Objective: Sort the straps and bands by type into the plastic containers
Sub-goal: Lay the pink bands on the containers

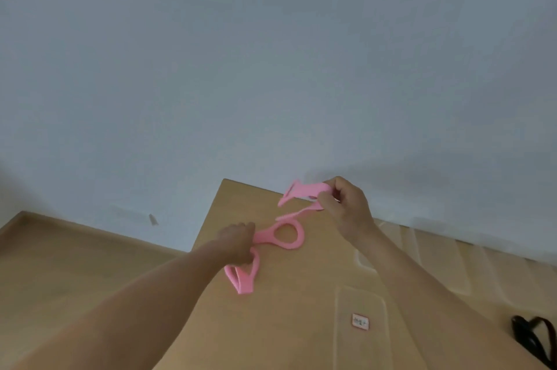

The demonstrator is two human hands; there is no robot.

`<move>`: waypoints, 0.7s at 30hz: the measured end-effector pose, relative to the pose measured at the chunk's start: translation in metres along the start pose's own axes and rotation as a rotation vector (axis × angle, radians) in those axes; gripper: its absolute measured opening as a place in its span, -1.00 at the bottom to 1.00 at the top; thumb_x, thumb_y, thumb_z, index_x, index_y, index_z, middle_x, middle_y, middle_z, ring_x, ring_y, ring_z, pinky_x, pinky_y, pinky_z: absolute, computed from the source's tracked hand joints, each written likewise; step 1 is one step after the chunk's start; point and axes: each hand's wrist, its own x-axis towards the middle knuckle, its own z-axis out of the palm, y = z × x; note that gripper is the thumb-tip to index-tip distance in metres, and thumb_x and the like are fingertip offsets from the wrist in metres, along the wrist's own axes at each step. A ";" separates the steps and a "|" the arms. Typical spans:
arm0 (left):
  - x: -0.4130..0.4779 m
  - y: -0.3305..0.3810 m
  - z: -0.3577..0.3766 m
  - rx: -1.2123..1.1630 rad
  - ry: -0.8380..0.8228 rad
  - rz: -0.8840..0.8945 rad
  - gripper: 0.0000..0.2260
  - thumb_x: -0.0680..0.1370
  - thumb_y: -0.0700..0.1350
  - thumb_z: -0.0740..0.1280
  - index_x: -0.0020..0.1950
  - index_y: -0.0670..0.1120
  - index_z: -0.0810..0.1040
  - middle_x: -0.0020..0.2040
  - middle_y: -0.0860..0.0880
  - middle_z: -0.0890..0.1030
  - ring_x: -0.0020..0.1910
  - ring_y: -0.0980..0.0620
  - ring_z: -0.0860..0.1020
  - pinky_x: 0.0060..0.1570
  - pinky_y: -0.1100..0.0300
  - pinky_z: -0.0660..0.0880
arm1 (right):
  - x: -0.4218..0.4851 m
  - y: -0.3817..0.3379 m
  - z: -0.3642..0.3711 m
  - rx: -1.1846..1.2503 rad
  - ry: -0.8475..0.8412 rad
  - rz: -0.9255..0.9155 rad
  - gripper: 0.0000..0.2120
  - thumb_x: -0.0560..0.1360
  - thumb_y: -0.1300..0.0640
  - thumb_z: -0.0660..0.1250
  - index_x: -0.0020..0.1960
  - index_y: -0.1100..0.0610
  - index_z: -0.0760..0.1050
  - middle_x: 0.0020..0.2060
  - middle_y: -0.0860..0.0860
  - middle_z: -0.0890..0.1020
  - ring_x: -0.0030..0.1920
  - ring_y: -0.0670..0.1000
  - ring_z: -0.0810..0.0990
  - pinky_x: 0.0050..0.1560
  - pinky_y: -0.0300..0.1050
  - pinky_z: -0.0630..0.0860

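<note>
A long pink band (284, 236) stretches in loops across the far part of the wooden table (295, 324). My left hand (238, 241) grips it near one end, where a folded loop hangs down toward me. My right hand (346, 204) pinches the other end, held up near the table's far edge. A clear plastic container (360, 317) with a small white label lies on the table below my right arm. Another clear container (366, 259) shows partly behind my right forearm.
A black strap (533, 336) lies at the bottom right edge of the view. A pale ribbed surface (446, 264) runs along the right. A grey wall fills the upper view, and a wooden floor (75, 264) lies to the left of the table.
</note>
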 end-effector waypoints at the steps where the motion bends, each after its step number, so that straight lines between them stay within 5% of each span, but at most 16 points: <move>1: -0.002 0.001 -0.002 0.001 -0.011 0.015 -0.71 0.54 0.00 0.36 0.21 -0.06 0.43 0.09 -0.03 0.52 0.00 -0.03 0.50 -0.05 0.14 0.44 | -0.002 0.001 -0.003 0.003 0.015 0.015 -0.92 0.48 0.20 0.37 -0.18 0.19 0.51 -0.27 -0.09 0.56 -0.32 -0.28 0.49 -0.27 -0.44 0.38; 6: -0.012 0.009 -0.039 -0.270 0.006 0.123 -0.87 0.56 -0.02 0.32 -0.07 -0.06 0.43 -0.17 0.03 0.47 -0.18 0.01 0.47 -0.23 0.19 0.37 | -0.015 -0.004 -0.022 0.013 0.117 0.041 -0.96 0.48 0.26 0.40 -0.08 0.20 0.54 -0.03 -0.05 0.60 -0.12 -0.32 0.56 -0.21 -0.47 0.44; 10: -0.036 0.044 -0.094 -0.362 0.046 0.268 -0.84 0.64 -0.07 0.18 -0.06 -0.14 0.39 -0.17 0.00 0.42 -0.26 0.05 0.35 -0.29 0.22 0.31 | -0.031 -0.013 -0.046 -0.062 0.090 0.043 -0.89 0.46 0.18 0.45 -0.06 0.12 0.53 -0.05 -0.12 0.61 -0.03 -0.27 0.60 -0.11 -0.41 0.51; 14: -0.056 0.077 -0.133 -0.640 0.129 0.368 -0.77 0.64 -0.02 0.24 0.06 -0.17 0.53 -0.04 -0.03 0.65 -0.15 0.08 0.58 -0.13 0.20 0.49 | -0.050 -0.020 -0.073 -0.080 0.192 0.019 -0.91 0.47 0.16 0.46 -0.06 0.02 0.58 0.01 -0.15 0.61 -0.03 -0.14 0.61 -0.08 -0.32 0.47; 17: -0.068 0.101 -0.149 -0.876 0.244 0.402 -0.74 0.60 -0.04 0.32 0.01 -0.26 0.60 -0.09 -0.06 0.71 -0.21 0.11 0.63 -0.15 0.18 0.56 | -0.065 -0.029 -0.093 0.126 0.285 0.005 -0.92 0.51 0.14 0.42 0.01 0.05 0.63 0.10 -0.12 0.64 0.07 -0.15 0.60 0.08 -0.26 0.49; 21: -0.086 0.135 -0.163 -1.051 0.269 0.467 -0.79 0.61 -0.04 0.33 -0.02 -0.17 0.64 -0.17 -0.14 0.71 -0.10 -0.14 0.68 -0.02 -0.03 0.61 | -0.082 -0.039 -0.123 0.335 0.372 -0.017 -0.86 0.56 0.09 0.35 0.01 0.14 0.63 0.02 0.15 0.68 0.12 0.22 0.60 0.27 0.14 0.51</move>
